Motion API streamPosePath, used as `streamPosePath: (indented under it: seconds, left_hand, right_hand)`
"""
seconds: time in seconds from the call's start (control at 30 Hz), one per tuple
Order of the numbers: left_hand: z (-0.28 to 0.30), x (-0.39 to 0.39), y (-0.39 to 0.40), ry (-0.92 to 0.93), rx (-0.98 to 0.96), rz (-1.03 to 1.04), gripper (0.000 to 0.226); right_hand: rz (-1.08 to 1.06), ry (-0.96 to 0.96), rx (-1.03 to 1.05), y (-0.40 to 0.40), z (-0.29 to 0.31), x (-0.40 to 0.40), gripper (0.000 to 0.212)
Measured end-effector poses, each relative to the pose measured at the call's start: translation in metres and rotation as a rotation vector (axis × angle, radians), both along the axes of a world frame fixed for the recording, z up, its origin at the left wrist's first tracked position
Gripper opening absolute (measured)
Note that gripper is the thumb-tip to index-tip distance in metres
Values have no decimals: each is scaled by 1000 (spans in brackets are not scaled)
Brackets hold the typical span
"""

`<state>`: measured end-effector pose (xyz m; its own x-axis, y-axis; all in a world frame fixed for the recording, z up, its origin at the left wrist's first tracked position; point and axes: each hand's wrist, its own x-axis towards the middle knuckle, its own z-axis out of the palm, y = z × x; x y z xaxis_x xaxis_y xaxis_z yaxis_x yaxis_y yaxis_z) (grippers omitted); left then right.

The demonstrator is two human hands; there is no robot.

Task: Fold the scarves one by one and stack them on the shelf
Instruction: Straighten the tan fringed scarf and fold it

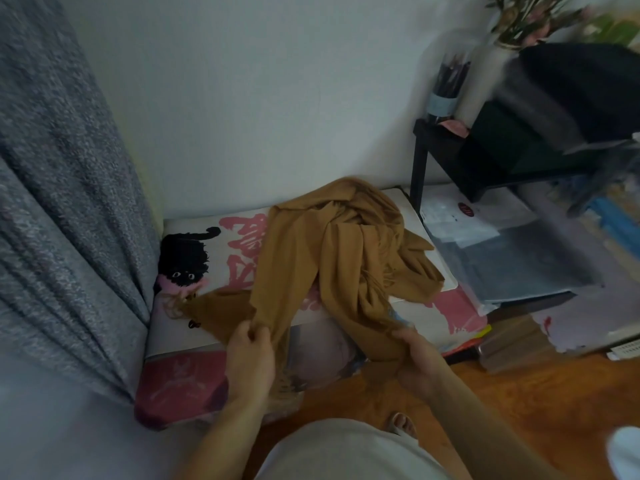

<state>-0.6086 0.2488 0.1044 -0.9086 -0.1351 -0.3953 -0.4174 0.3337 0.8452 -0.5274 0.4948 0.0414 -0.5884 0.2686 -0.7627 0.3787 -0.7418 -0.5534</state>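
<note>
White wall and a grey curtain (65, 188) back a cushion (207, 375) printed in pink with a black cat. Left hand (250, 358) pinches one bunched edge of the mustard scarf (332, 251); right hand (414, 358) grips another. Its bulk lies crumpled on the cushion, near a black shelf (436, 140).

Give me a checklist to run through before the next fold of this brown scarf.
1. Left hand grips the scarf: ok.
2. Right hand grips the scarf: ok.
3. Scarf spread flat: not ok, it lies bunched and twisted on the cushion.
4. Both hands hold matching corners: cannot tell, the cloth is gathered in the fingers.
5. Fringe free of tangles: cannot tell.
6. Room on the black shelf: cannot tell, that side is blurred and dark things sit on it.
</note>
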Motion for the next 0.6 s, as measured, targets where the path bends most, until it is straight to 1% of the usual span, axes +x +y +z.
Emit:
streamPosePath:
  seconds: [0.03,0.07,0.1,0.13,0.17,0.2,0.23,0.3,0.33,0.37,0.4,0.43,0.47,0.53,0.57,0.6]
  left_hand:
    - [5,5,2,142,-65,-56,11]
    - [9,8,4,241,-70,-102,8]
    - [10,9,5,304,-58,-146,17]
    - [10,9,6,347,-46,-201,28]
    - [11,8,7,369,-49,-271,37]
    - [12,7,8,369,-49,-330,41]
    - [14,6,9,337,-51,-369,40]
    - [8,3,12,205,11,-401,28]
    - [9,2,15,121,63,-402,23]
    - [10,1,18,52,101,-394,29]
    - [10,-1,22,-4,144,-390,40]
    - [6,-2,23,-23,125,-394,49]
    - [2,-2,25,-12,92,-417,50]
    - [0,0,26,9,20,-449,40]
    - [0,-1,26,-5,-14,-428,36]
    - [-2,-2,25,-46,14,-358,31]
  right_hand:
    - [-48,-29,41,-1,6,-3,33]
    - [-87,-76,124,-3,14,-5,32]
    - [-102,-99,261,-6,23,-7,29]
    - [-80,-78,471,-13,34,-8,28]
    - [-44,5,716,-19,43,-8,28]
    - [7,150,961,-27,55,-6,34]
    - [102,312,1158,-33,62,-5,35]
    - [416,612,1448,-45,64,-4,25]
    - [604,690,1560,-49,59,-6,18]
    - [762,714,1634,-54,55,-9,14]
    - [867,705,1663,-58,49,-10,15]
    - [922,666,1655,-61,45,-11,16]
    - [942,629,1628,-64,42,-11,17]
    - [981,591,1534,-65,38,-10,21]
    - [999,571,1493,-64,39,-9,18]
    - [1001,556,1468,-63,38,-8,14]
